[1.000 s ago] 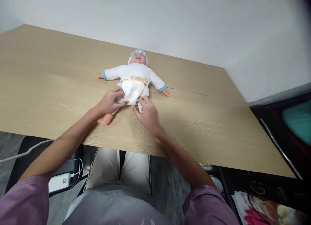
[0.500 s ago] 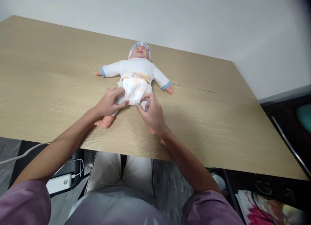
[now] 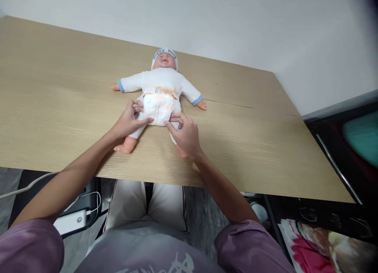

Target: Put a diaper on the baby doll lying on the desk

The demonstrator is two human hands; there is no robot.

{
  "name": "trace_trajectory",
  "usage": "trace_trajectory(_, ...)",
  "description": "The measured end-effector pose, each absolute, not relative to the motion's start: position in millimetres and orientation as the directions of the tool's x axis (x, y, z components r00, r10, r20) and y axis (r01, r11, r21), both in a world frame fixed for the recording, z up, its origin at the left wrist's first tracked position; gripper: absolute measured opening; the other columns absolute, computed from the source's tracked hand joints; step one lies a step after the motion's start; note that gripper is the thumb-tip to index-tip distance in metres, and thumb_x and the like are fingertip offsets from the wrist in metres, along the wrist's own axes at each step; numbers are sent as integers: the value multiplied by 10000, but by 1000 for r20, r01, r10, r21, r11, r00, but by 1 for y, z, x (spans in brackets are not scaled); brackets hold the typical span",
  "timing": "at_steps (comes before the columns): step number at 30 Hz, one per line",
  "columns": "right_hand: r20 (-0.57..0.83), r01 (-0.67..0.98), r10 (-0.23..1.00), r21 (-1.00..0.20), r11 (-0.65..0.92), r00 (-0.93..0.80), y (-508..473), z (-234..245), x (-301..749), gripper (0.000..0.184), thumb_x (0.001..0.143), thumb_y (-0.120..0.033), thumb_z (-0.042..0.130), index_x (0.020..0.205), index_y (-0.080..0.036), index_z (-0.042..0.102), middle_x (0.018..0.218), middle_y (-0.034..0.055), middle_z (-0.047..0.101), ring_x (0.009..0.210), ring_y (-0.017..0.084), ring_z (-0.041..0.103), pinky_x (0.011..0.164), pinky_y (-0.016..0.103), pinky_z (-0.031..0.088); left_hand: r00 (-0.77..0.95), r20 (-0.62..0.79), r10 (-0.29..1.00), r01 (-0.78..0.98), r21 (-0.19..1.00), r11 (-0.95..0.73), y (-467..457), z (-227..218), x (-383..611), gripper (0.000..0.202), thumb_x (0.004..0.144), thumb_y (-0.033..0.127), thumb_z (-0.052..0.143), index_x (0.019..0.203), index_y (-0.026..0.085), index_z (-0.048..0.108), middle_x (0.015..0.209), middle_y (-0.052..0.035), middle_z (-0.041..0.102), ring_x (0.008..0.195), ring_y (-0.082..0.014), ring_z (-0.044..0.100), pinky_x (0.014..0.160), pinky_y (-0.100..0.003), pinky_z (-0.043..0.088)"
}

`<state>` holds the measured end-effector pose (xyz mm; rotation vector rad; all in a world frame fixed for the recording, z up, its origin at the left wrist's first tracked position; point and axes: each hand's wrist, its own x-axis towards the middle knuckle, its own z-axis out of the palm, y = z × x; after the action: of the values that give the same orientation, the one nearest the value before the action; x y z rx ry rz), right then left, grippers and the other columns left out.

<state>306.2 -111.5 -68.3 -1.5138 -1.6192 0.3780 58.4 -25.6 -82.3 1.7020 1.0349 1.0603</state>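
A baby doll (image 3: 162,77) lies on its back on the wooden table, in a white top with blue cuffs, its arms spread. Over its middle is a white diaper (image 3: 158,106) with an orange printed waistband. My left hand (image 3: 130,117) is at the diaper's left edge, its thumb on the lower corner and its fingers curled beside the doll's hip. On the other side my right hand (image 3: 184,133) pinches the lower right edge between thumb and fingers. Parts of the doll's legs are hidden behind my hands.
The table (image 3: 251,147) reaches back to a white wall (image 3: 206,21). A white power bank (image 3: 70,222) with a cable lies on a black seat below at the left. Dark shelving with colourful packets (image 3: 313,245) stands at the lower right.
The diaper's front lies flatter and smoother over the doll. My left fingers have shifted slightly outward from it, the thumb staying at its lower edge. The whole view has shifted a little.
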Motion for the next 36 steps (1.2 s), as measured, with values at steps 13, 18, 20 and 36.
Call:
trace_trajectory(13,402,756,916,-601,261,4,-108,-72,294,169,1073,-404,762,1045,-238,771,1175,87,842,1103,314,694,1066,469,494,472,78,878,240,947,-213,-35,-56,57,627,908,647,898,1302,166,818,1312,-108,840,1191,-311,745,1029,-396,559)
trace_trajectory(18,357,712,933,-665,225,39,-106,-71,297,212,1061,-427,771,970,-252,693,1087,63,815,1063,301,679,1044,450,499,457,40,889,186,972,-140,-31,-57,58,720,860,683,936,1322,148,801,1388,-144,827,1259,-338,743,1120,-450,568)
trace_trajectory(20,342,683,939,-696,221,44,-106,-71,299,229,1059,-447,769,971,-257,674,1064,53,809,1059,295,676,1032,437,502,466,21,884,174,978,-115,-29,-59,57,745,849,693,944,1330,145,793,1403,-151,822,1267,-341,744,1123,-457,570)
trace_trajectory(36,439,773,889,-606,187,129,-106,-74,292,235,1117,-450,718,980,-260,698,1082,73,785,1091,316,611,1066,476,482,356,15,934,63,997,-40,-30,-67,64,637,953,766,832,1180,174,780,1113,-103,816,1047,-279,738,884,-377,577)
